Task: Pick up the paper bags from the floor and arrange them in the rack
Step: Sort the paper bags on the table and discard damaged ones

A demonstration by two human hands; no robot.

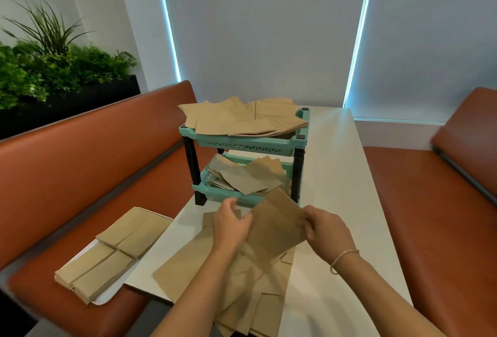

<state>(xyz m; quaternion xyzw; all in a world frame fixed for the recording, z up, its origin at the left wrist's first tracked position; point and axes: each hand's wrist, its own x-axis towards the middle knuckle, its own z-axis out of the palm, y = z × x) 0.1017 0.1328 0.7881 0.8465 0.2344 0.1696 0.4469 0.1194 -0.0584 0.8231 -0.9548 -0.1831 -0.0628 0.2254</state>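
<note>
A flat brown paper bag (274,225) is held above the table, just in front of the rack. My right hand (326,229) pinches its right edge. My left hand (231,222) touches its left edge with fingers curled. The teal two-shelf rack (242,145) with black posts stands on the white table (330,164). Its top shelf is heaped with paper bags (236,118), and its lower shelf holds more bags (250,178). A loose spread of paper bags (236,283) lies on the table under my forearms.
A white tray (107,296) with neat stacks of bags (107,250) rests on the orange bench seat to the left. Another orange bench (430,202) runs along the right. A dark planter with green plants (53,73) stands behind the left bench.
</note>
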